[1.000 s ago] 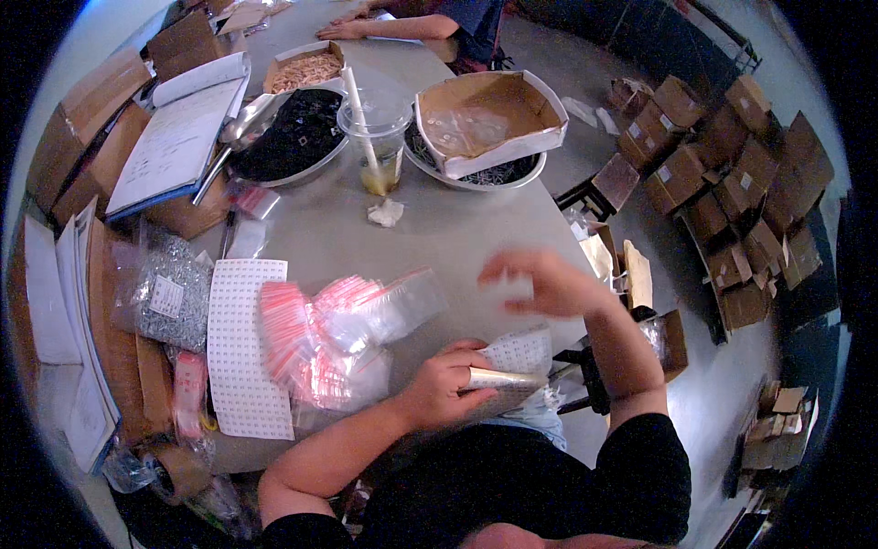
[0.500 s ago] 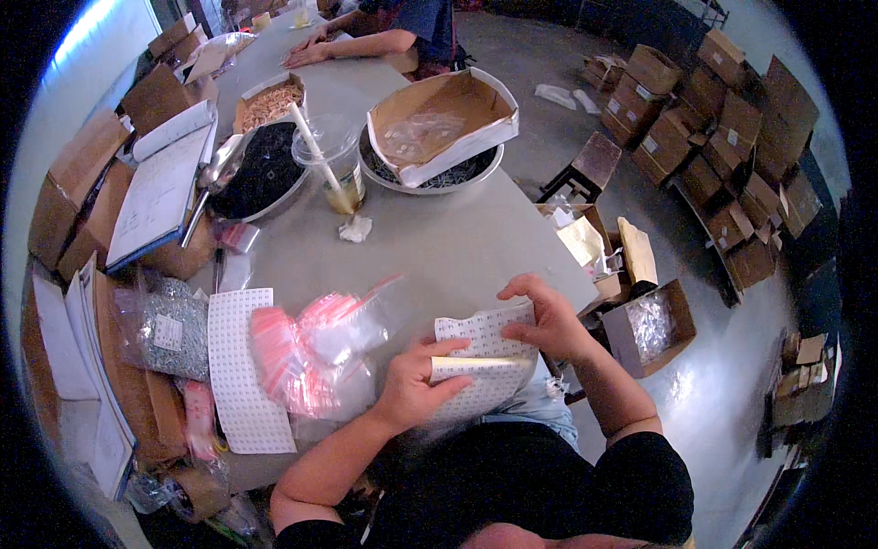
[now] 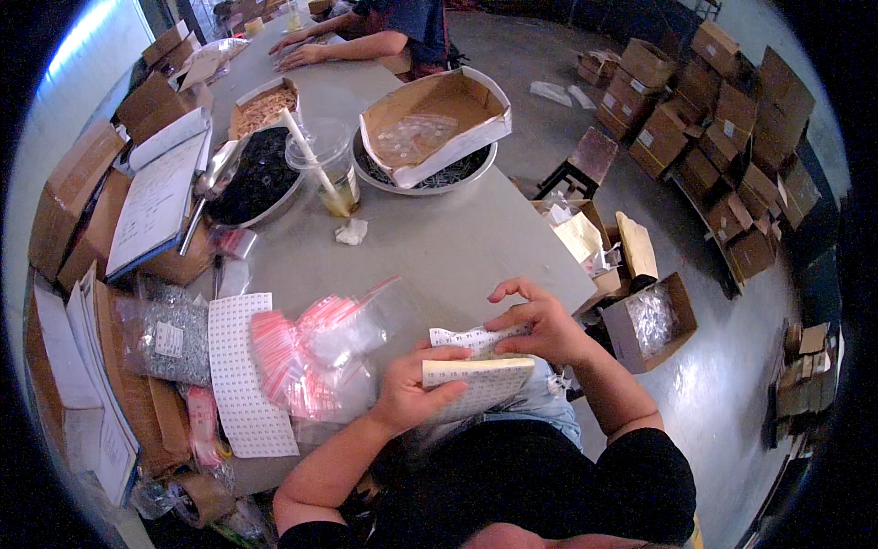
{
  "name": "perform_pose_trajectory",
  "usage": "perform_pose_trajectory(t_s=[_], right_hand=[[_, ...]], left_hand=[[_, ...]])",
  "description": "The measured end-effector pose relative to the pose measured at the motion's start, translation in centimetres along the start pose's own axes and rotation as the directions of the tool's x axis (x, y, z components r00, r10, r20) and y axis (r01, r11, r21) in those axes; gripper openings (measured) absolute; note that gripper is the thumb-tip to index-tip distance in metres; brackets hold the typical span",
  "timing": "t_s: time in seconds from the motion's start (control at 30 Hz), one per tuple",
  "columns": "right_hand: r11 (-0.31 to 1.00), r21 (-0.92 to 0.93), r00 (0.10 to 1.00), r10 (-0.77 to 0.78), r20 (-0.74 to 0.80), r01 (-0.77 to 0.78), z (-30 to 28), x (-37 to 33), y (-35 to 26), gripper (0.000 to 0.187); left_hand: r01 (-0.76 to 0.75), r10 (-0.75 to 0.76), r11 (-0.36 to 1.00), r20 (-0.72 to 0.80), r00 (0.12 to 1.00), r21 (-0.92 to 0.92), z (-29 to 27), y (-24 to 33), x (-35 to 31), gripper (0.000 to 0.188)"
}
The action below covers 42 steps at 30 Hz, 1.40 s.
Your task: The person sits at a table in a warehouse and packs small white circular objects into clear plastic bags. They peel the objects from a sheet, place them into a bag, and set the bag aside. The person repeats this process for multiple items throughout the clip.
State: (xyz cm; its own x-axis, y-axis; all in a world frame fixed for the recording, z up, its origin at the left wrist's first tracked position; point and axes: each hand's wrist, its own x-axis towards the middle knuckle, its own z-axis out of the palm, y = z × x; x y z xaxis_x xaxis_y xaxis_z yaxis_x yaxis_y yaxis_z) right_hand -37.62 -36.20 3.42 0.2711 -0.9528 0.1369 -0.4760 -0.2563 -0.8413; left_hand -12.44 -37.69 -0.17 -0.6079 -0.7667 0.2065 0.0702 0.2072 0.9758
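Observation:
Between my hands is a folded sheet of small printed stickers (image 3: 485,382), white with a yellowish backing edge, held over my lap at the table's near edge. My left hand (image 3: 416,389) pinches its left side, thumb in front and fingers in the fold. With thumb and fingers, my right hand (image 3: 541,328) grips the upper right part of the sheet; its index finger is raised and bent. Left of my hands lies a heap of clear zip bags with red strips (image 3: 306,352). A second sticker sheet (image 3: 242,375) lies flat beside them.
A plastic cup with a straw (image 3: 338,188) and crumpled tissue (image 3: 350,232) stand mid-table. Behind are a bowl of black parts (image 3: 261,174) and a cardboard tray (image 3: 439,119) on a metal bowl. A bag of small metal parts (image 3: 174,339) lies left. Another person's hands (image 3: 306,53) rest far off.
The back part of the sticker sheet has folded lower, and its front flap now stands more upright. My right hand has shifted slightly. The view has shifted a little.

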Motion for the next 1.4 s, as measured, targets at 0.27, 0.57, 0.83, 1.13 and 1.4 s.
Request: perform_pose_trajectory(t_s=[0.27, 0.57, 0.83, 1.13, 1.4], right_hand=[[0.974, 0.070, 0.977, 0.212, 0.034, -0.214, 0.2, 0.1, -0.6, 0.016], [0.976, -0.142, 0.986, -0.169, -0.007, 0.166, 0.4, 0.3, -0.6, 0.013], [0.997, -0.081, 0.995, -0.003, 0.104, 0.012, 0.7, 0.2, 0.0, 0.013], [0.954, 0.044, 0.949, 0.291, 0.124, -0.298, 0.9, 0.2, -1.0, 0.020], [0.859, 0.285, 0.905, 0.401, 0.146, -0.426, 0.4, -0.3, 0.4, 0.018]], left_hand=[[-0.279, 0.263, 0.789, 0.109, 0.959, 0.548, -1.1, 0.4, 0.5, 0.034], [-0.427, 0.335, 0.830, 0.292, 0.896, 0.359, -1.0, -0.2, 0.9, 0.030], [-0.504, 0.415, 0.752, 0.289, 0.863, 0.424, -0.7, -0.6, 0.5, 0.023], [-0.306, 0.279, 0.908, 0.132, 0.951, 0.285, -0.6, -0.3, 0.8, 0.025], [-0.288, 0.277, 0.907, 0.080, 0.958, 0.307, -0.7, -0.6, 0.6, 0.022]])
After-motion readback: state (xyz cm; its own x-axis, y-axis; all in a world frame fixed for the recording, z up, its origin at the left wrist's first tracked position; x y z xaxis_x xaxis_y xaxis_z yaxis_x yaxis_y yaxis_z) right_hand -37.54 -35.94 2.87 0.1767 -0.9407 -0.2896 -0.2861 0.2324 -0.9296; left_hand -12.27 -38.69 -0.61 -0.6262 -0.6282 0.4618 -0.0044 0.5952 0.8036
